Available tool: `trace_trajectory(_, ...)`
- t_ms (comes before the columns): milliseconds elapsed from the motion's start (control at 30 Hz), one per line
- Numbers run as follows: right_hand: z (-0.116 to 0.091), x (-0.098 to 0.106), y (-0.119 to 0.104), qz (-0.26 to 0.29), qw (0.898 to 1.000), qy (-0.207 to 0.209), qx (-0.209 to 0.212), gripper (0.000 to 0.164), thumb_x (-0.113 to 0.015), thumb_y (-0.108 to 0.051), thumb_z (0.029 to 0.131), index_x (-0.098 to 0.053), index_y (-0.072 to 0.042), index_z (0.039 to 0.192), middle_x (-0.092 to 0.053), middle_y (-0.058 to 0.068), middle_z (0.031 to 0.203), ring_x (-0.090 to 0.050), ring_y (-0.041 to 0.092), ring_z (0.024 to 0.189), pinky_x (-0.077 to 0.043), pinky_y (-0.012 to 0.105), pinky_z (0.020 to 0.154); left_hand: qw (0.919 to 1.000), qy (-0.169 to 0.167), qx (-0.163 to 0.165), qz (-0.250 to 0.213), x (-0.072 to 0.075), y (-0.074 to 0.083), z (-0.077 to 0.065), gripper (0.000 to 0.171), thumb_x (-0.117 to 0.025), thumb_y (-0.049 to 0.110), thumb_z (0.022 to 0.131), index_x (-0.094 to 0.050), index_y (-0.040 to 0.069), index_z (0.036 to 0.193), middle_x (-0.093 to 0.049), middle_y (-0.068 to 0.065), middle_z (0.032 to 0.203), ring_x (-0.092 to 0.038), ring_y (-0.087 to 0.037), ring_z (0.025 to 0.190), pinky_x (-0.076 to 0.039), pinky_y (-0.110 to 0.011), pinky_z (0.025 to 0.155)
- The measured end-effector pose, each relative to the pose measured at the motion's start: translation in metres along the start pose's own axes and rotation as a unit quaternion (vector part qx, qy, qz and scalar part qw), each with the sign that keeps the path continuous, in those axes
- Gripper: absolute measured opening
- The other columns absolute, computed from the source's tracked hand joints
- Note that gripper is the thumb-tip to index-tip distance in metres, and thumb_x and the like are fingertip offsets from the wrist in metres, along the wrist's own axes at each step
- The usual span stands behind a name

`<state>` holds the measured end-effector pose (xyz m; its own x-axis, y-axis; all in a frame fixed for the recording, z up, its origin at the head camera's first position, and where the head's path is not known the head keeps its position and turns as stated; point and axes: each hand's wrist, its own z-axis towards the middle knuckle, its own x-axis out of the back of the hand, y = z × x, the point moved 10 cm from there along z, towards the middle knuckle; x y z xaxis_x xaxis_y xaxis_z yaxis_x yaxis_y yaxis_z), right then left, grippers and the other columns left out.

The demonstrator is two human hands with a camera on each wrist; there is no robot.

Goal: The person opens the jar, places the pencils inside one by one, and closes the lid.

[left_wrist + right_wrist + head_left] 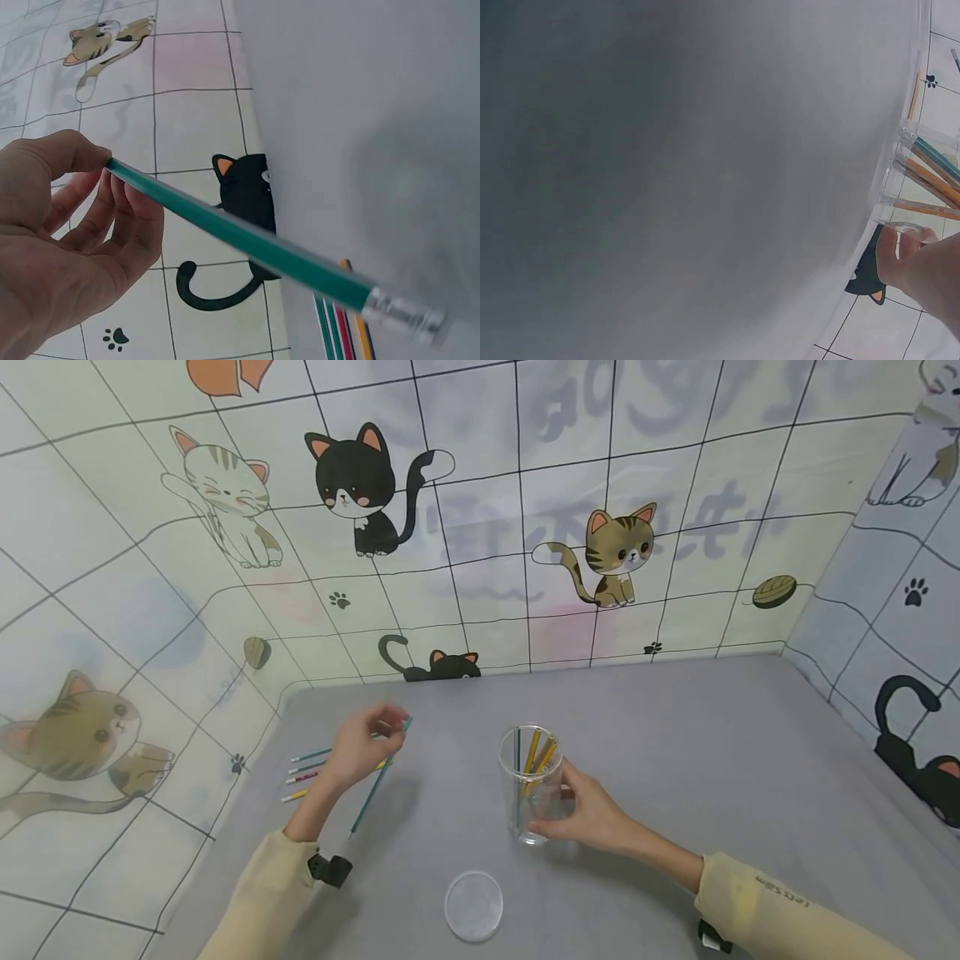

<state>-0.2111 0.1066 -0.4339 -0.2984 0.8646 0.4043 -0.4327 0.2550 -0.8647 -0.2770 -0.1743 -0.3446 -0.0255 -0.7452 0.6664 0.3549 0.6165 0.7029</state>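
Observation:
My left hand [366, 747] pinches a green pencil [371, 799] between thumb and fingertips near its far end, above the table. The pencil slants down toward me; in the left wrist view the green pencil [247, 238] ends in a silvery band, blurred at the tip. My right hand [592, 814] grips a clear cup [528, 810] from the right, low on its side. The cup stands upright and holds several pencils [534, 752], yellow ones and a teal one. In the right wrist view, my right hand [926, 262] shows beside these pencils [934, 180].
Several pencils [303, 779], teal, red and yellow, lie side by side beneath my left forearm and hand. A round, clear disc [474, 907] lies nearer me on the grey table [675, 743]. A cat-printed cloth [487, 527] rises behind and at both sides.

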Motion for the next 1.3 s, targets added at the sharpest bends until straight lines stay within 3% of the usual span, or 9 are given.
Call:
trace_trajectory(300,-0.001,0.001,0.0,-0.011,1.0,0.008,0.003,0.069,-0.089,-0.023,0.074,-0.052,-0.013,0.131,-0.066,0.0,0.121,-0.061,0.023,0.112,-0.052,0.044,0.091,0.9994,0.004,-0.012,-0.033,0.0,0.023,0.007,0.026,-0.066,0.0,0.09,-0.065,0.003,0.116,-0.067,-0.01,0.103,-0.064,-0.027,0.094,-0.052,-0.041,0.076)
trace_trajectory(933,0.0,0.001,0.0,-0.007,1.0,0.004,-0.007,0.074,-0.09,-0.021,0.072,-0.05,-0.017,0.134,-0.064,-0.005,0.123,-0.06,0.02,0.113,-0.051,0.045,0.093,0.9973,0.025,-0.04,-0.056,0.001,0.066,0.022,0.027,-0.066,-0.001,0.089,-0.062,0.004,0.115,-0.066,-0.01,0.101,-0.064,-0.025,0.091,-0.051,-0.039,0.077)
trace_trajectory(1300,0.0,0.001,0.0,-0.005,1.0,0.002,-0.001,0.072,-0.09,-0.02,0.072,-0.051,-0.016,0.132,-0.065,-0.006,0.12,-0.06,0.02,0.112,-0.052,0.044,0.092,0.9929,0.029,-0.064,-0.096,0.001,0.096,0.032,0.027,-0.066,-0.002,0.09,-0.061,0.004,0.115,-0.064,-0.011,0.099,-0.064,-0.024,0.09,-0.052,-0.042,0.076)
